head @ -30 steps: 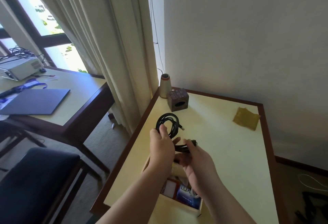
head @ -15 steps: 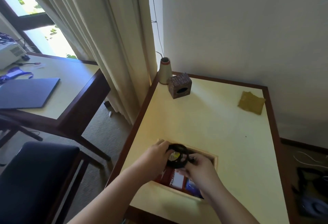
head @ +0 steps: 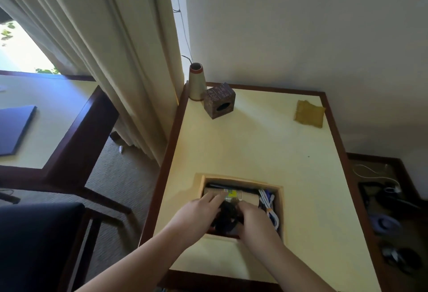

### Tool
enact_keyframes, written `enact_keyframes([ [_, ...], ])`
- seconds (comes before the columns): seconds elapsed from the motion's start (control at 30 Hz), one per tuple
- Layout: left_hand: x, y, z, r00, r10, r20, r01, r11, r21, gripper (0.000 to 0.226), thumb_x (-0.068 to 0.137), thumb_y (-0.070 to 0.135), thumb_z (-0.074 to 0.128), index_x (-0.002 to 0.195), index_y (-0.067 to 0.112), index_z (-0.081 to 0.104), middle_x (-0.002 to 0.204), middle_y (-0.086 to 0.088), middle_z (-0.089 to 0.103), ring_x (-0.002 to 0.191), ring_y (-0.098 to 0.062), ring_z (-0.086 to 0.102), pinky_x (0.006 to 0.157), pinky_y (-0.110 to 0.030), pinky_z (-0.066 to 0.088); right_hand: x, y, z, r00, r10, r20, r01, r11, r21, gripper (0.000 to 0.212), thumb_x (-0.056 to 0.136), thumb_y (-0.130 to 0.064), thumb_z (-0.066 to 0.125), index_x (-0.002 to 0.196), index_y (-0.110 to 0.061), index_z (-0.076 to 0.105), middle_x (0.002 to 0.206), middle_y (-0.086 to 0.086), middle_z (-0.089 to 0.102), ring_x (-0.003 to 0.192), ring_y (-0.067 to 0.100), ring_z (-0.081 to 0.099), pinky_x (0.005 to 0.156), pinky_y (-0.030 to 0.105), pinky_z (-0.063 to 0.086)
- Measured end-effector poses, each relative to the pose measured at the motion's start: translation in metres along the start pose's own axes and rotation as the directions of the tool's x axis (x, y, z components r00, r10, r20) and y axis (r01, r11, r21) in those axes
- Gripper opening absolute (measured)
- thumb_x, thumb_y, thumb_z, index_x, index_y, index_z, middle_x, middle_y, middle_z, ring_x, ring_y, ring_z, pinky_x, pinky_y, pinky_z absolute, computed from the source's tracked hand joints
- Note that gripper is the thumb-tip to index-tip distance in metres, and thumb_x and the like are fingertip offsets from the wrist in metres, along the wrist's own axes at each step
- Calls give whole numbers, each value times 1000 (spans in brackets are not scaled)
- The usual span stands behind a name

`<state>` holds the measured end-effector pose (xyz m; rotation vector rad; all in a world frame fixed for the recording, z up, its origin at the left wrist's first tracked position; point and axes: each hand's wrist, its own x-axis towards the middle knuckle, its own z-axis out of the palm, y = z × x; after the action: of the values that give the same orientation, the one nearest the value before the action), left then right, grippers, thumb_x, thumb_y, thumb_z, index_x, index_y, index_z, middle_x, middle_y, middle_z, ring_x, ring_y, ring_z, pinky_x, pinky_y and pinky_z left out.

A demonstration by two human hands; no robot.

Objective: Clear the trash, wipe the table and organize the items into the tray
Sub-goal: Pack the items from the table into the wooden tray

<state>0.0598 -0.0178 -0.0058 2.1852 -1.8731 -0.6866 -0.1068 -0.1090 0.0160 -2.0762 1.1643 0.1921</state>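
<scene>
Both hands, left (head: pixel 196 210) and right (head: pixel 252 218), fingers curled, press black cable (head: pixel 228 216) (coiled) into tray (head: pixel 280 201).

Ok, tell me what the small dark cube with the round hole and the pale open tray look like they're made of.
The small dark cube looks like carved wood: matte brown faces with incised marks, though moulded resin is possible. The pale open tray appears to be unfinished light wood or board, judging by its thick, flat, matte cream walls.
</scene>
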Motion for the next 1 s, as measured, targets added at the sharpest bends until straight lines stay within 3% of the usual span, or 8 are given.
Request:
enact_keyframes([
  [0.1,-3,-2,4,998,59,-2,-58,994,95,57,104,29,58,155,37,32,135,2,57,107,-26,66,80,-37,57,-5,2,-5,1000,2,-20,-3,999,-51,37,94,-21,67,127,-32,57,112,-8,70,97,13,63,78,29,51],
  [0.27,1,5,7,994,114,6,-111,961,255,77,99,15,57,165,28,20,141,-7,43,127,-31,46,76,-39,49,-18,10,3,993,-111,-43,103,982,-159,60,98,-14,54,151,-34,38,139,-10,51,130,15,46,94,33,49],
  [0.4,5,1,26,981,188,-56,-155,918,365,74,82,19,79,150,16,50,130,-13,50,115,-35,54,78,-39,57,-24,16,13,979,-206,1,202,962,-185,59,102,-18,49,157,-30,33,149,-9,43,138,17,41,108,37,45],
  [0.53,2,-3,36,942,281,-185,-194,903,384,47,100,34,49,139,11,61,118,-8,60,105,-31,57,83,-40,55,-22,37,28,960,-277,43,273,890,-365,52,108,-43,33,154,-22,44,145,-6,56,134,19,49,111,36,42],
  [0.6,-2,-11,32,950,240,-202,-161,925,343,46,102,36,43,136,14,66,113,0,68,104,-25,61,80,-37,56,-25,47,36,943,-331,42,314,837,-447,55,107,-50,27,143,-21,58,130,-8,64,123,17,57,104,36,47],
  [0.7,-11,-25,27,958,200,-205,-131,942,308,40,98,35,67,134,19,70,100,9,77,103,-22,65,82,-38,58,-31,57,47,919,-394,-29,333,812,-479,51,105,-52,36,130,-22,69,120,-12,66,115,12,61,97,33,53],
  [0.87,-21,-15,28,959,180,-219,-102,940,326,39,98,43,64,133,26,69,107,4,66,100,-24,57,80,-39,51,-32,55,43,908,-414,-67,331,805,-492,51,101,-52,40,131,-23,70,143,-3,57,129,17,56,107,36,49],
  [1.0,-14,-4,25,963,93,-253,4,934,358,44,72,28,84,115,28,76,99,1,61,89,-27,49,73,-40,49,-29,61,43,906,-421,-40,344,790,-507,57,103,-54,38,143,-20,62,157,3,47,140,18,50,115,35,38],
])
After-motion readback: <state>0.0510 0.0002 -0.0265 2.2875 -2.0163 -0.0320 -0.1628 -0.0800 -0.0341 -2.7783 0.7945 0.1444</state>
